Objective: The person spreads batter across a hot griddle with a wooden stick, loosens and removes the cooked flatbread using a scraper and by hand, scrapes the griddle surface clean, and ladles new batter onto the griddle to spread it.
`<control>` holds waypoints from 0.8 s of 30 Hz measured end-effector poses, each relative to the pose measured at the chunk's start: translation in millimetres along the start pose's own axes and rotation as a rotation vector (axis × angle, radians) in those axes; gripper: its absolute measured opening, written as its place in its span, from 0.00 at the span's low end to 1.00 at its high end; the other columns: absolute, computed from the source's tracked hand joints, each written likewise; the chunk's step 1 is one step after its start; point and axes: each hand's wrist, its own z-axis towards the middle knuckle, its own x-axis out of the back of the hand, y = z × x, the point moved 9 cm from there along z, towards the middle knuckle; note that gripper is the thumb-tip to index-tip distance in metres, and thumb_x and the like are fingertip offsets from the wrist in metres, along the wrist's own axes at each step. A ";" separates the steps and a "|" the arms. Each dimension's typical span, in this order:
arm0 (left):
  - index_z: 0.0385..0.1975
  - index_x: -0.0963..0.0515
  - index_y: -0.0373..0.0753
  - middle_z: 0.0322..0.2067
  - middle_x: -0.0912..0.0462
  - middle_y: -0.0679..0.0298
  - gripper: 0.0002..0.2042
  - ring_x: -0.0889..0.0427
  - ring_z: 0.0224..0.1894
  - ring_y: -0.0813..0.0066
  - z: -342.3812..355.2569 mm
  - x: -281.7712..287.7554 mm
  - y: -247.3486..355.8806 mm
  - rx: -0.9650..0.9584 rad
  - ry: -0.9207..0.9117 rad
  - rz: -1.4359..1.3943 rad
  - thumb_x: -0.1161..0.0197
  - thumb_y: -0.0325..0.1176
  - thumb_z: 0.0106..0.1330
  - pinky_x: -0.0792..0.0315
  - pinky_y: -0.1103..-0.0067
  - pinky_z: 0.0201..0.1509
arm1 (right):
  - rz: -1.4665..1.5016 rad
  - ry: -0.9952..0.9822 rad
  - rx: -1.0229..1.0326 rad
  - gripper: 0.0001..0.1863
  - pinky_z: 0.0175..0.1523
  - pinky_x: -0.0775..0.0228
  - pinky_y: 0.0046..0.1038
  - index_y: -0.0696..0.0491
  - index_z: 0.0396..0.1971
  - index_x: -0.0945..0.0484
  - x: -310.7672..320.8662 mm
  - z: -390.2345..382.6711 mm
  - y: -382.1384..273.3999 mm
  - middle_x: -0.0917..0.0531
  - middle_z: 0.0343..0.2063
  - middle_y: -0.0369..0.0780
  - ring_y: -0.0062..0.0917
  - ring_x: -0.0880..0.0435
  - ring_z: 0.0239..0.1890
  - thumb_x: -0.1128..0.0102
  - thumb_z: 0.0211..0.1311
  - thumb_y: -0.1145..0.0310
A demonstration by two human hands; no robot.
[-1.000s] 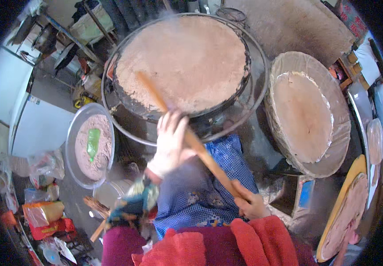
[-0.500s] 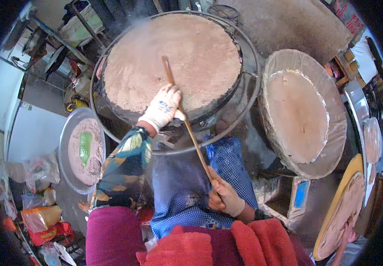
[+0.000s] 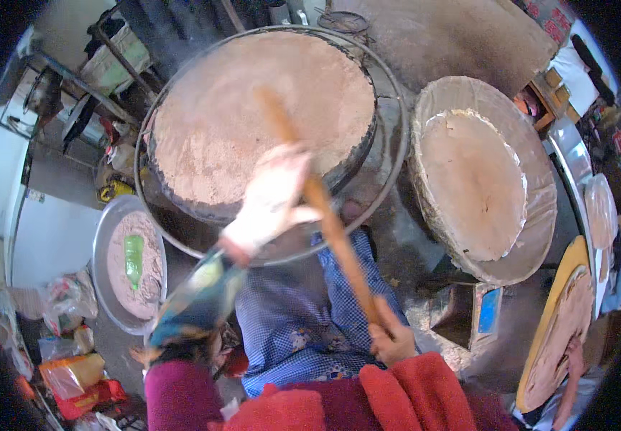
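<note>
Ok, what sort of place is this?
Probably a small food workshop or home kitchen: a round, griddle-like plate covered with a brownish layer, a grey basin of crumbly mix, and a pinkish sheet on a yellow board.

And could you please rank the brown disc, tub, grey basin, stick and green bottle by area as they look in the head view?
1. Brown disc
2. Tub
3. Grey basin
4. Stick, blurred and partly covered
5. Green bottle
Nearness to the camera may enlarge the stick.
</note>
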 end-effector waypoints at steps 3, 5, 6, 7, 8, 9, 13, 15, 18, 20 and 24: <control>0.56 0.33 0.25 0.56 0.30 0.40 0.50 0.35 0.63 0.43 64.5 -98.9 19.1 -0.195 -0.135 0.059 0.49 0.72 0.48 0.42 0.60 0.69 | 0.316 0.070 -0.248 0.32 0.19 0.35 0.24 0.40 0.71 0.45 7.7 3.4 0.9 0.25 0.17 0.36 0.19 0.30 0.13 0.48 0.70 0.61; 0.52 0.31 0.24 0.54 0.28 0.40 0.50 0.33 0.62 0.43 77.9 -106.9 5.0 -0.131 -0.247 -0.003 0.47 0.72 0.44 0.41 0.60 0.68 | 0.504 0.037 -0.333 0.31 0.16 0.40 0.20 0.42 0.72 0.45 11.7 24.5 -9.3 0.29 0.15 0.33 0.14 0.35 0.12 0.49 0.71 0.62; 0.51 0.30 0.24 0.53 0.27 0.40 0.50 0.33 0.62 0.43 78.7 -97.3 -7.0 -0.090 -0.236 -0.037 0.47 0.72 0.43 0.41 0.61 0.69 | 0.576 -0.053 -0.280 0.31 0.16 0.43 0.20 0.45 0.71 0.45 7.5 35.4 -23.2 0.31 0.14 0.32 0.15 0.36 0.11 0.50 0.71 0.62; 0.49 0.30 0.24 0.52 0.27 0.40 0.50 0.33 0.61 0.42 65.3 -88.1 -23.4 -0.046 -0.240 -0.072 0.47 0.72 0.42 0.42 0.61 0.69 | 0.657 -0.150 -0.236 0.30 0.15 0.45 0.20 0.47 0.71 0.45 -1.5 38.3 -34.1 0.33 0.13 0.32 0.15 0.37 0.11 0.51 0.72 0.63; 0.48 0.30 0.25 0.52 0.27 0.40 0.49 0.32 0.61 0.41 52.9 -87.6 -41.0 -0.028 -0.309 -0.063 0.48 0.72 0.43 0.41 0.60 0.68 | 0.765 -0.209 -0.244 0.30 0.14 0.45 0.19 0.45 0.71 0.45 -14.6 46.8 -29.0 0.33 0.13 0.32 0.14 0.36 0.11 0.51 0.72 0.63; 0.50 0.31 0.25 0.52 0.27 0.40 0.49 0.32 0.60 0.41 28.2 -69.7 -64.1 -0.016 -0.238 0.023 0.49 0.72 0.44 0.41 0.59 0.67 | 0.764 -0.230 -0.240 0.30 0.14 0.45 0.19 0.45 0.71 0.45 -23.1 57.3 -35.5 0.33 0.13 0.32 0.14 0.36 0.11 0.51 0.72 0.63; 0.53 0.32 0.25 0.54 0.28 0.39 0.50 0.32 0.61 0.42 -80.8 -16.7 -131.6 0.234 -0.206 0.133 0.50 0.72 0.46 0.41 0.58 0.67 | 0.401 -0.425 -0.174 0.28 0.17 0.36 0.21 0.46 0.68 0.39 -72.9 95.3 -63.9 0.21 0.20 0.36 0.18 0.29 0.13 0.48 0.70 0.62; 0.55 0.34 0.25 0.55 0.29 0.40 0.46 0.33 0.61 0.42 -143.6 11.5 -146.9 0.347 -0.253 0.298 0.44 0.66 0.50 0.41 0.58 0.67 | 0.239 -0.465 -0.082 0.27 0.19 0.31 0.23 0.46 0.67 0.36 -89.1 106.8 -62.3 0.18 0.22 0.37 0.21 0.26 0.14 0.46 0.69 0.63; 0.60 0.36 0.29 0.59 0.33 0.41 0.35 0.34 0.62 0.44 -222.9 74.5 -122.3 0.513 -0.157 0.188 0.34 0.48 0.59 0.42 0.59 0.68 | -0.231 -0.474 0.252 0.27 0.32 0.23 0.35 0.39 0.64 0.32 -107.3 115.2 -87.2 0.15 0.28 0.45 0.38 0.17 0.23 0.42 0.65 0.60; 0.60 0.37 0.29 0.60 0.35 0.41 0.34 0.37 0.63 0.40 -261.3 93.8 -121.2 0.630 -0.007 0.210 0.32 0.40 0.58 0.42 0.57 0.68 | -0.310 -0.336 0.505 0.24 0.32 0.23 0.36 0.37 0.62 0.30 -95.1 111.6 -119.7 0.16 0.27 0.46 0.41 0.17 0.25 0.43 0.66 0.57; 0.64 0.39 0.33 0.66 0.40 0.46 0.33 0.43 0.68 0.44 -218.5 42.9 -116.5 0.489 -0.314 0.282 0.36 0.30 0.57 0.50 0.58 0.73 | -0.298 -0.462 0.216 0.14 0.32 0.24 0.40 0.47 0.38 0.17 -113.7 167.3 -119.7 0.15 0.26 0.44 0.39 0.17 0.23 0.49 0.67 0.55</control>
